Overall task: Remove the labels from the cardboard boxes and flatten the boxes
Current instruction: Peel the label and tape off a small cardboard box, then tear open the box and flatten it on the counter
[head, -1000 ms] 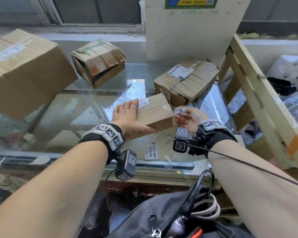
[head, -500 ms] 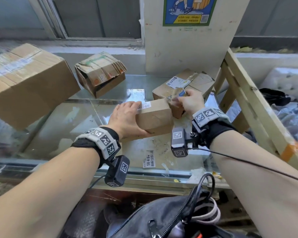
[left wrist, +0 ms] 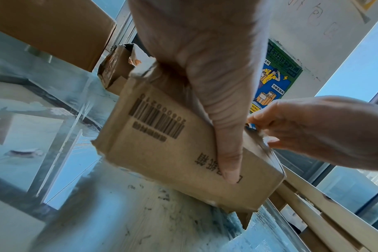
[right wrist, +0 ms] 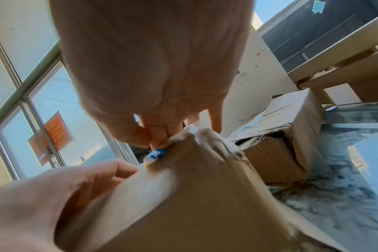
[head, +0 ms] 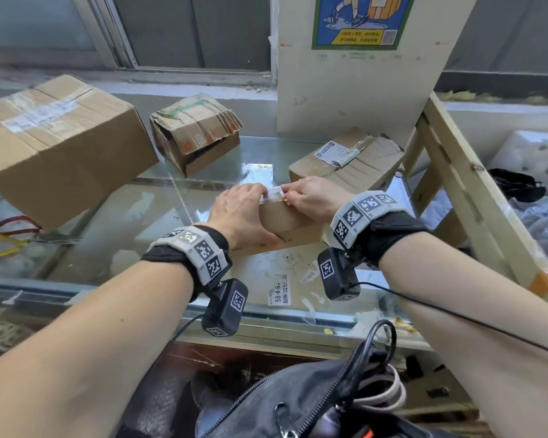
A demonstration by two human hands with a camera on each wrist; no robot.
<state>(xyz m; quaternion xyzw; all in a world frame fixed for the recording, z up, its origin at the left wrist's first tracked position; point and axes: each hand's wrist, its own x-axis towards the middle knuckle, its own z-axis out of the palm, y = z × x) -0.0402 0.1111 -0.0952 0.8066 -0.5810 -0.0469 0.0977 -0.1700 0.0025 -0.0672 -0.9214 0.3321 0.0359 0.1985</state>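
On the glass bench (head: 114, 235) below the window, the left hand (head: 241, 213) grips the small cardboard box (head: 290, 224), thumb along its near face. The right hand (head: 310, 197) pinches the right end of the white label (head: 274, 193) on the box's top edge; the strip runs leftward toward the left hand, so peeling goes that way. Three other boxes sit behind.

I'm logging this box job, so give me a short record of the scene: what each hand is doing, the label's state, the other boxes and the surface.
left hand: grips the small brown cardboard box, thumb on its near side
right hand: pinches the white barcode label at its right end
label state: still on the box top
other boxes: large brown carton; crushed torn box; taped box with shipping label
surface: glass tabletop
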